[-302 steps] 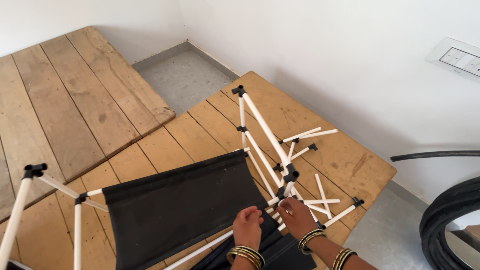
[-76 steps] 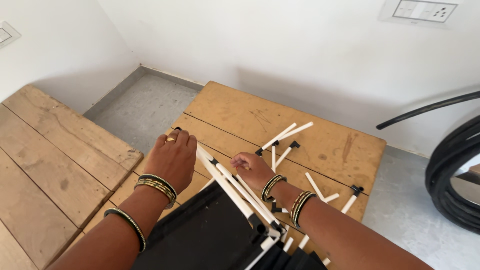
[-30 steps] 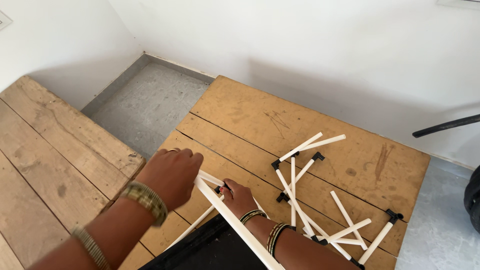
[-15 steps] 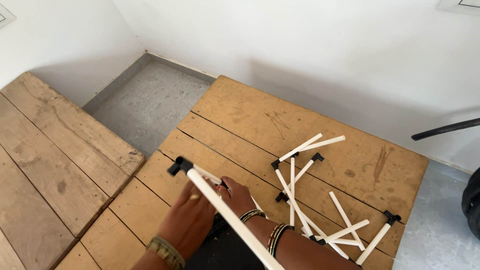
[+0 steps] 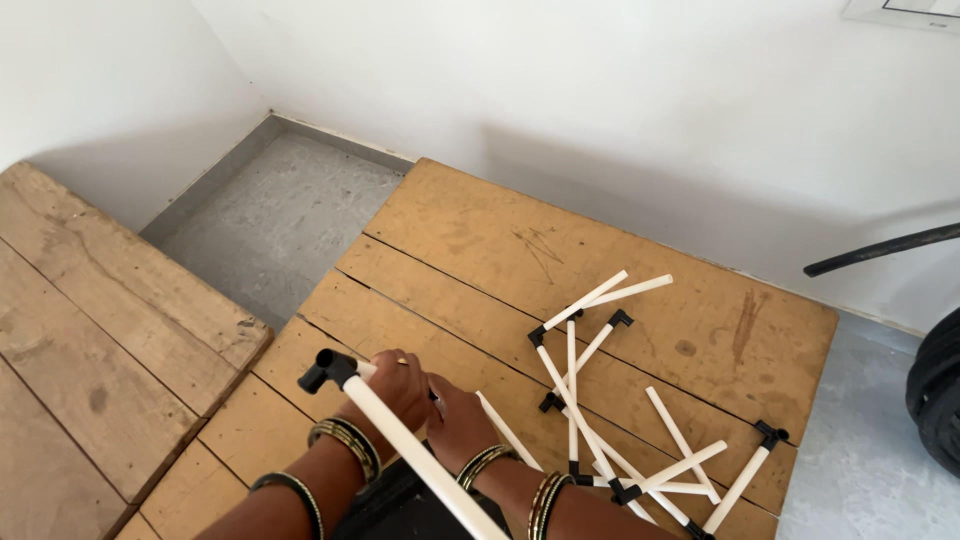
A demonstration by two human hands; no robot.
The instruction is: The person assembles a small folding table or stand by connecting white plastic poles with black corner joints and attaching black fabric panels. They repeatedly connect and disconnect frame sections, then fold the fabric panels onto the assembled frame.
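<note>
Head view: my two hands at a white rod frame on a plank worktop.

My left hand [image 5: 398, 388] has its grip wrapped around a white rod [image 5: 420, 462] tipped with a black corner connector [image 5: 322, 371]; my right hand [image 5: 458, 425], just beside it, has fingers curled, but what its grip holds I cannot tell. Loose white rods [image 5: 600, 400] lie scattered on the wooden worktop [image 5: 480, 250] to my right.

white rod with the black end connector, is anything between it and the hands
Nothing visible: the left hand is already wrapped around the white plastic rod with the black end connector, and the right hand rests right beside it.
</note>
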